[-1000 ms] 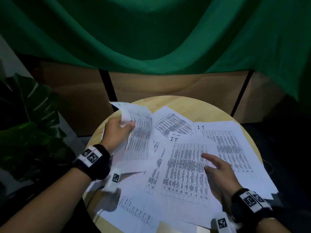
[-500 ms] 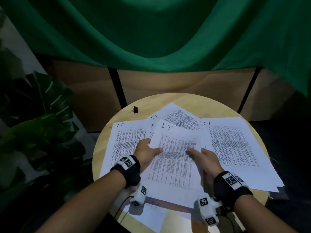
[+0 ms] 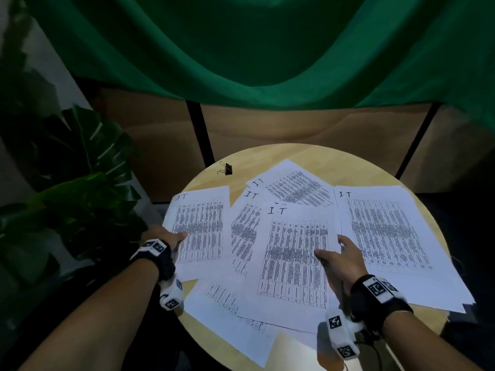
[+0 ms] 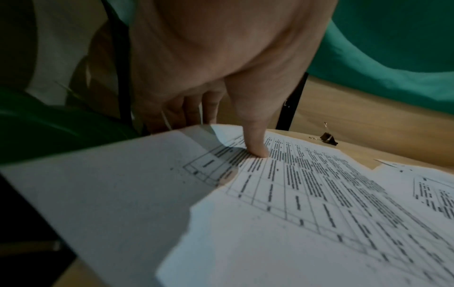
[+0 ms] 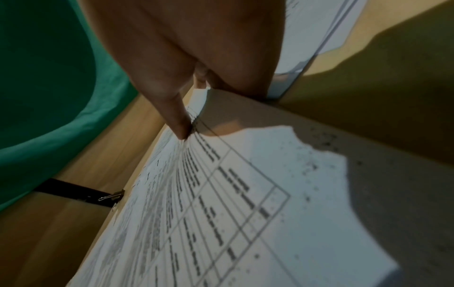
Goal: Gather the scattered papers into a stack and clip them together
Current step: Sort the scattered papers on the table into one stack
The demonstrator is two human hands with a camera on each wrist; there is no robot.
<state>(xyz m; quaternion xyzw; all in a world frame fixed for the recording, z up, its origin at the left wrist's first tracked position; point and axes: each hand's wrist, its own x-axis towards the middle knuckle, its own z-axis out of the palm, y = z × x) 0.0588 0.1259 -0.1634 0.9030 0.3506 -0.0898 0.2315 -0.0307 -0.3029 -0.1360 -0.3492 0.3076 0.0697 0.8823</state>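
Note:
Several printed sheets lie scattered on a round wooden table (image 3: pixel 294 153). My left hand (image 3: pixel 176 236) pinches the outer edge of the left sheet (image 3: pixel 201 218); in the left wrist view its thumb (image 4: pixel 258 151) presses on the print and the fingers curl under the edge. My right hand (image 3: pixel 330 246) pinches the right edge of the centre sheet (image 3: pixel 292 236), thumb (image 5: pixel 181 130) on top, fingers beneath. A right sheet (image 3: pixel 388 228) and a far sheet (image 3: pixel 294 186) lie flat. A black binder clip (image 3: pixel 226 169) sits untouched near the far left rim.
More sheets (image 3: pixel 227 311) overhang the near rim of the table. A leafy plant (image 3: pixel 80 196) stands close on the left. A green curtain (image 3: pixel 241 49) hangs behind, above brown panels with black posts. The floor around the table is dark.
My left hand has moved from the centre sheet's left side out to the left sheet's outer edge. My right hand has shifted to the centre sheet's right edge.

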